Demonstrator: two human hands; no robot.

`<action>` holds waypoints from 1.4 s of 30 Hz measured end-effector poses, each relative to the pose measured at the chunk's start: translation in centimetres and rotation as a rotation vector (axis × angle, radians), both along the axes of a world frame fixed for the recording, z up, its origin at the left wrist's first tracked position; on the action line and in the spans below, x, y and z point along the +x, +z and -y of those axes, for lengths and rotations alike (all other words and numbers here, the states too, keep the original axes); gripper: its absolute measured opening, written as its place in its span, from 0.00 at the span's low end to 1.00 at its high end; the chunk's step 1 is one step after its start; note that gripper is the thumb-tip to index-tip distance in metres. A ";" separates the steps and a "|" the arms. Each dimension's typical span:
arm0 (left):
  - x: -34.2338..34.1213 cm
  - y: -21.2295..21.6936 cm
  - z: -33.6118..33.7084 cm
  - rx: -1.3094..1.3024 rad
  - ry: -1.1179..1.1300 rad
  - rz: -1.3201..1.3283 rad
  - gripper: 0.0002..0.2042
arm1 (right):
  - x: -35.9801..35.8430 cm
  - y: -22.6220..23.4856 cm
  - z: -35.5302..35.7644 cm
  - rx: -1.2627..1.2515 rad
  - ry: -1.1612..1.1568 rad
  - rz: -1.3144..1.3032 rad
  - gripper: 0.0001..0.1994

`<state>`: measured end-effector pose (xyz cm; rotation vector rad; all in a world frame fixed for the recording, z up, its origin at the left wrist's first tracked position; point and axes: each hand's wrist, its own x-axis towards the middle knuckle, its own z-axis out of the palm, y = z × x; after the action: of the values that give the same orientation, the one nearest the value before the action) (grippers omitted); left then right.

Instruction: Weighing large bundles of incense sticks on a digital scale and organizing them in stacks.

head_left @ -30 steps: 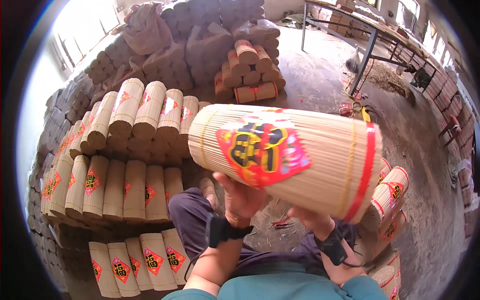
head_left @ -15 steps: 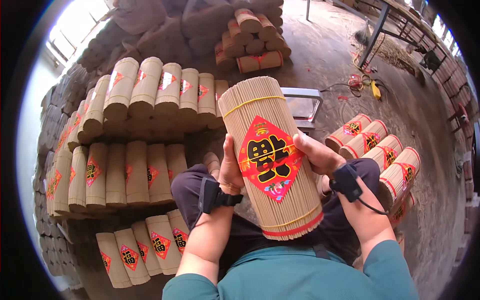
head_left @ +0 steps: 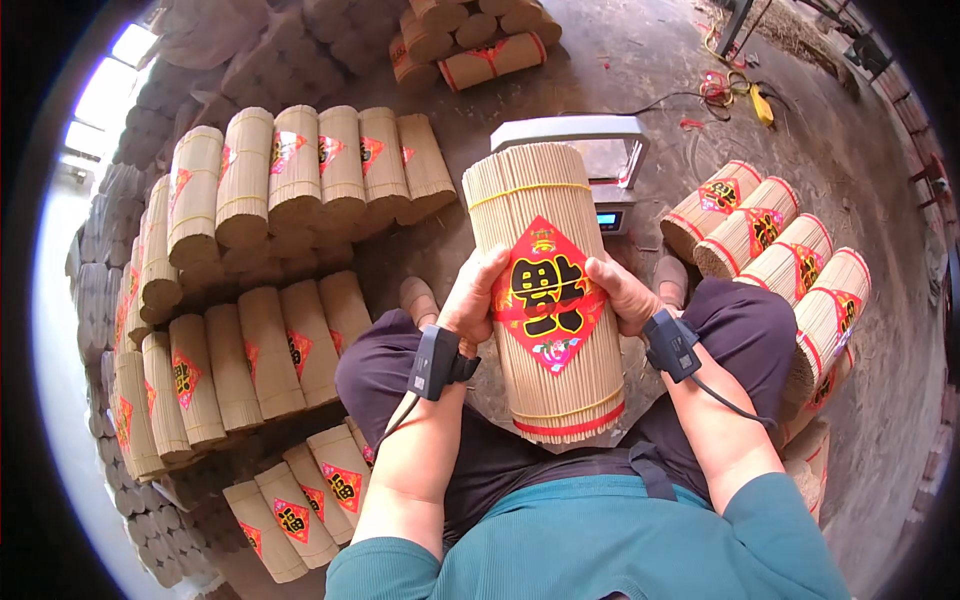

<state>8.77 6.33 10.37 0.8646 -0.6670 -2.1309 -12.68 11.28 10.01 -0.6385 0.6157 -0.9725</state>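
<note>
Left hand [head_left: 478,300] and right hand [head_left: 622,292], fingers closed, clasp tall round bundle of tan sticks with red diamond label [head_left: 548,300] upright over lap, before grey platform scale [head_left: 585,150]

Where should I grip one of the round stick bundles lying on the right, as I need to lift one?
Grip a bundle around its middle, at the red label, coming from above with fingers wrapping both curved sides. It lies on its side among neighbours, so the ends are less handy.

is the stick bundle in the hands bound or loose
Bound: the stick bundle is ringed by yellow bands and a red band near its lower end, with left hand and right hand gripping its sides.
</note>
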 end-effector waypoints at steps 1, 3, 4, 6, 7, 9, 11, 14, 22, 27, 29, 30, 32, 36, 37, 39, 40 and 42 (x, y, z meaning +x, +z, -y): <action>-0.1 -0.4 0.3 0.012 -0.007 0.006 0.25 | -0.2 -0.3 0.1 -0.004 -0.030 0.008 0.45; -0.4 -1.6 1.0 0.034 -0.058 -0.021 0.25 | -0.7 -1.5 0.3 0.032 -0.034 0.032 0.44; -0.7 -2.4 1.3 0.043 -0.061 -0.022 0.25 | -0.9 -2.1 0.4 0.069 -0.039 0.037 0.48; -1.5 -3.6 1.9 0.072 -0.078 -0.012 0.25 | -1.6 -2.5 0.7 0.113 -0.024 0.058 0.51; -1.9 -4.1 2.1 0.092 -0.083 -0.003 0.25 | -1.9 -3.0 0.8 0.120 -0.039 0.061 0.51; -2.8 -5.0 2.7 0.154 -0.107 -0.031 0.26 | -2.7 -4.7 1.2 0.190 -0.073 0.075 0.50; -3.5 -6.0 3.5 0.213 -0.130 -0.053 0.26 | -3.1 -6.4 1.6 0.145 -0.142 0.047 0.40; -4.4 -7.8 5.0 0.285 -0.122 -0.046 0.26 | -3.9 -7.6 3.0 0.265 -0.118 0.184 0.43; -6.1 -11.2 8.7 0.310 -0.077 -0.031 0.26 | -5.3 -9.5 6.8 0.247 -0.159 0.200 0.41; -6.3 -12.7 9.8 0.287 -0.092 -0.040 0.28 | -5.3 -11.6 8.0 0.292 -0.250 0.146 0.43; -6.5 -13.4 9.8 0.298 -0.060 -0.017 0.29 | -5.3 -12.4 8.3 0.305 -0.233 0.195 0.45; -6.6 -13.6 9.7 0.290 -0.072 -0.020 0.29 | -5.3 -12.5 8.2 0.306 -0.234 0.195 0.45; -6.5 -13.7 9.7 0.286 -0.089 -0.032 0.29 | -5.1 -12.4 7.7 0.320 -0.299 0.159 0.45; -6.0 -13.9 9.6 0.290 -0.094 -0.005 0.28 | -4.8 -11.4 7.7 0.296 -0.253 0.203 0.44; -5.9 -14.1 9.7 0.296 -0.077 0.024 0.28 | -4.7 -11.5 7.8 0.305 -0.245 0.223 0.44; -6.3 -14.0 9.8 0.282 -0.075 0.012 0.27 | -5.0 -11.7 7.7 0.315 -0.240 0.234 0.43; -6.4 -13.9 9.9 0.282 -0.084 0.022 0.27 | -5.0 -11.9 7.8 0.326 -0.240 0.235 0.42; -6.4 -13.2 10.1 0.291 -0.094 0.048 0.26 | -4.6 -12.2 8.0 0.337 -0.230 0.239 0.41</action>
<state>2.32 -3.73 -2.80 1.0594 -0.4340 -2.3358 -17.30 3.27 -2.21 -0.1506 0.6293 -1.1085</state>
